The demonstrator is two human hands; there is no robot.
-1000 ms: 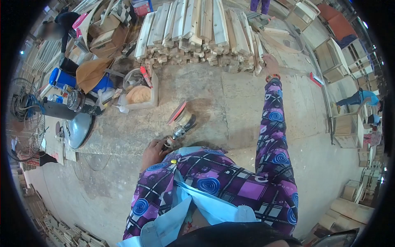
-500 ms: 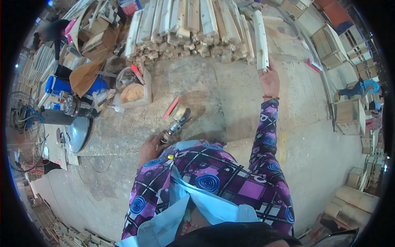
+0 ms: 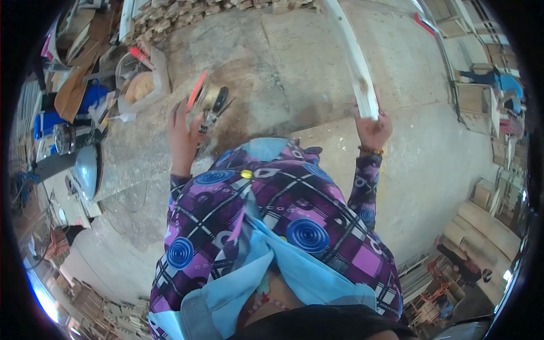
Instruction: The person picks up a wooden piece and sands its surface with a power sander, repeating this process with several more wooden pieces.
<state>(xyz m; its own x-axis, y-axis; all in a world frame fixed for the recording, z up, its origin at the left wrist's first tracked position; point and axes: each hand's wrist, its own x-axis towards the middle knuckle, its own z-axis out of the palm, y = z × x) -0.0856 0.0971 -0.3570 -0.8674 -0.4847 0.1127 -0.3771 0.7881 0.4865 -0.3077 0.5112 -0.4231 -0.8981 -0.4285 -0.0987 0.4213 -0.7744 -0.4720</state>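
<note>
Pale wooden strip (image 3: 357,65) | near end pinched in right hand (image 3: 374,131), long axis forward | left hand (image 3: 183,136) spread beside red-disc sander (image 3: 209,96)

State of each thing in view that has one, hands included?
Sander: on its side, disc edge-on; running or off, cannot tell.
Wooden strip: held near one end, far end out of view.
Left hand: fingers extended beside sander, grip unclear.
Right hand: closed on wooden strip.
Plastic tub: open-topped, contents inside.
Wood pieces: piled.
</note>
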